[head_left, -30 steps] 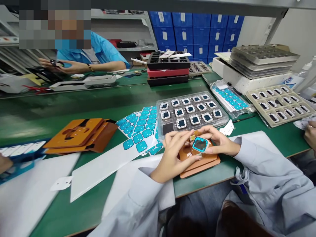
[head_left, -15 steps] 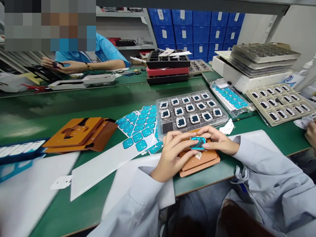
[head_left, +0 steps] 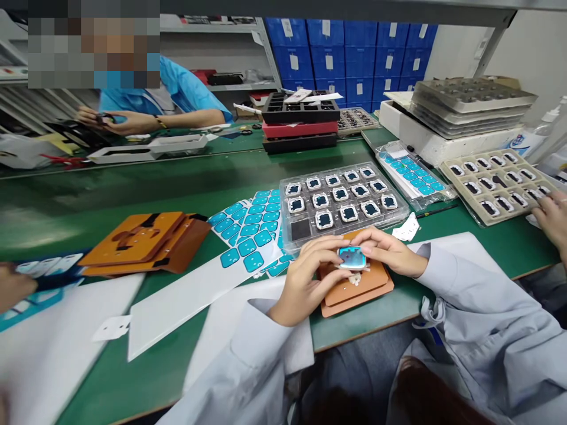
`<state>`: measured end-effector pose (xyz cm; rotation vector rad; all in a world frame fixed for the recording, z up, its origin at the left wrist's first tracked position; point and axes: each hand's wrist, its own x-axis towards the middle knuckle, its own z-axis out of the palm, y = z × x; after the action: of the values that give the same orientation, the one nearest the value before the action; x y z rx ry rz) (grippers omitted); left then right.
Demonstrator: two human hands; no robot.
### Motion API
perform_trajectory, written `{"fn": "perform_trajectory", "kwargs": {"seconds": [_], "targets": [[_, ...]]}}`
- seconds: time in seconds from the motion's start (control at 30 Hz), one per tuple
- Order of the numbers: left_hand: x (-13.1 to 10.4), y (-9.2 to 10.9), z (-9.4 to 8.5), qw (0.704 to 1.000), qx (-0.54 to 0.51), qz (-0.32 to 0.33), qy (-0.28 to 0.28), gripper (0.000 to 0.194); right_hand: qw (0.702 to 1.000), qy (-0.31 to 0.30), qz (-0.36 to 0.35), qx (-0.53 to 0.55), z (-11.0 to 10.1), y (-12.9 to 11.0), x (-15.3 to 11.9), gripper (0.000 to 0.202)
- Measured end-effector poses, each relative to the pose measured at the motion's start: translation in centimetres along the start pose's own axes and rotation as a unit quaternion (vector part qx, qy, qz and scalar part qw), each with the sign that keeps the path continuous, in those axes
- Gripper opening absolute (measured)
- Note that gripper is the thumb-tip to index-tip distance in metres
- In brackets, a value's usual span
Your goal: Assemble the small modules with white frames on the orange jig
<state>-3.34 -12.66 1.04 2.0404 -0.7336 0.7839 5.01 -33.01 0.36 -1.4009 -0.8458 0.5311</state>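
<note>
Above an orange block (head_left: 361,293) at the table's front edge, a small squarish part (head_left: 352,258) with a shiny blue face is held between both hands. My left hand (head_left: 310,274) grips its left side, thumb below and fingers above. My right hand (head_left: 387,251) pinches its right side. Just behind lies a clear plastic tray (head_left: 290,236) with several white-rimmed parts in its pockets; the front-left pocket holds none. Sheets of blue stickers (head_left: 252,221) spread left of the tray, one lying over a long white board (head_left: 177,310).
Another orange block (head_left: 137,239) sits at the left. A beige tray (head_left: 487,189) is at the right, with another person's hand (head_left: 551,215) at its edge. Black and red trays (head_left: 301,130) are stacked behind. A blurred hand (head_left: 15,287) shows at far left. Opposite sits a person in blue.
The part in my hands has tilted, and its face now shines. Another person's hand at the right has moved to the beige tray. A hand has come in at the far left.
</note>
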Motion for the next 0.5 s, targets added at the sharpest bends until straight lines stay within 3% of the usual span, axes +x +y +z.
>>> {"fn": "perform_trajectory", "kwargs": {"seconds": [0.13,0.3,0.43,0.5], "targets": [[-0.2,0.0,0.2,0.998,-0.055,-0.032,0.009,0.012,0.998,-0.002,-0.021,-0.061,-0.1,0.1,0.0,0.044],[0.3,-1.4,-0.9,0.99,-0.111,-0.044,0.078,0.006,0.995,-0.038,-0.033,-0.082,-0.1,-0.1,0.1,0.049],[1.0,-4.5,-3.1,0.983,0.073,-0.068,0.154,0.018,0.993,-0.049,-0.024,-0.107,-0.2,-0.3,0.0,0.047],[1.1,-6.3,-3.8,0.969,0.174,-0.082,0.152,0.026,0.991,-0.046,-0.03,-0.125,-0.3,-0.4,0.0,0.048]]}}
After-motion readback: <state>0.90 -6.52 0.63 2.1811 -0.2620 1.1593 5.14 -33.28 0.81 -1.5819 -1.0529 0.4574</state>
